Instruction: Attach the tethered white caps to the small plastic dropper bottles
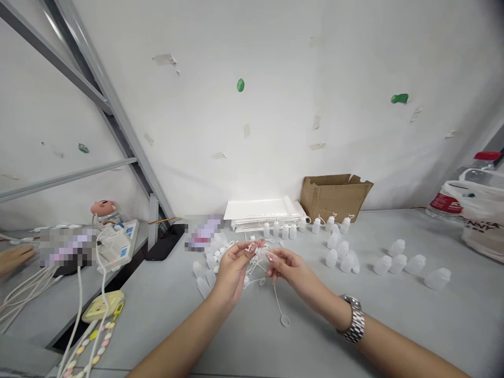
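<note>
Pinching small white pieces (260, 251) squarely between left hand (235, 265) and right hand (290, 266), holding fingers narrow on both; spotting a ringed cord (277, 300) just below the right, stretching lengthwise away from those fingertips.

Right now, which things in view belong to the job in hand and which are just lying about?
Likely the job: held white piece, white straps, small bottles.
Apparently just lying about: yellow case, beads, pink figure, plastic bag, water bottle.
</note>
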Tool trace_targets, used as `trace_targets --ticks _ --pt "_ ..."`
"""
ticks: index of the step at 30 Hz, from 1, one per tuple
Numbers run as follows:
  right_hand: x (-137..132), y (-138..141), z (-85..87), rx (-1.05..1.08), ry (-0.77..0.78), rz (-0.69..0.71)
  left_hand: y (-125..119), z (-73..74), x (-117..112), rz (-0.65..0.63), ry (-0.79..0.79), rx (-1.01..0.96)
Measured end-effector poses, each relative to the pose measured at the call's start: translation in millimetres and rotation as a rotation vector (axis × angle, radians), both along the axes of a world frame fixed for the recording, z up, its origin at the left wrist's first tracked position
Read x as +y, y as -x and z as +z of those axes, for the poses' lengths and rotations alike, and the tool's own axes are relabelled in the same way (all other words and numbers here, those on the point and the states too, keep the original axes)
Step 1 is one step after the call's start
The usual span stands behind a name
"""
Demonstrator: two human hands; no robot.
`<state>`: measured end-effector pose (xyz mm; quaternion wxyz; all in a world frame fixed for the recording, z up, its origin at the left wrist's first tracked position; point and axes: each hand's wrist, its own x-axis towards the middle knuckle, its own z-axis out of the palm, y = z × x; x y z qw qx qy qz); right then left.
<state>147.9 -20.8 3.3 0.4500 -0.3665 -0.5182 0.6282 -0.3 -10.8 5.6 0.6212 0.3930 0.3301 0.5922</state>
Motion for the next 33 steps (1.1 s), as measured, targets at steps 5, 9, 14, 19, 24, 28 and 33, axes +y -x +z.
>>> trace_targets --ticks 5,9,14,19,24,28,33 --pt "-4 2 0.5 -0.057 -0.078 -0.045 1 3.4 0 -0.036 0.025 -0.028" --pt "-6 1 3.8 0.072 0.053 0.064 0 10.0 -4 -0.095 0.021 0.002" --pt "-7 2 5.9 0.036 0.046 0.053 0 10.2 -5 -0.035 0.01 0.043" --pt "-8 2 2.7 -0.057 -0.095 -0.101 1 10.3 -5 0.014 -0.025 0.135" --pt "-6 -1 0.8 0.116 0.18 0.196 2 14.5 -5 -0.08 -0.031 0.145" --pt "-4 -1 0.6 0.092 0.136 0.124 2 14.5 -5 -0.058 -0.031 0.145" --pt "-4 0 0.1 0.037 0.029 -0.011 2 13.1 -5 -0.04 -0.007 0.169"
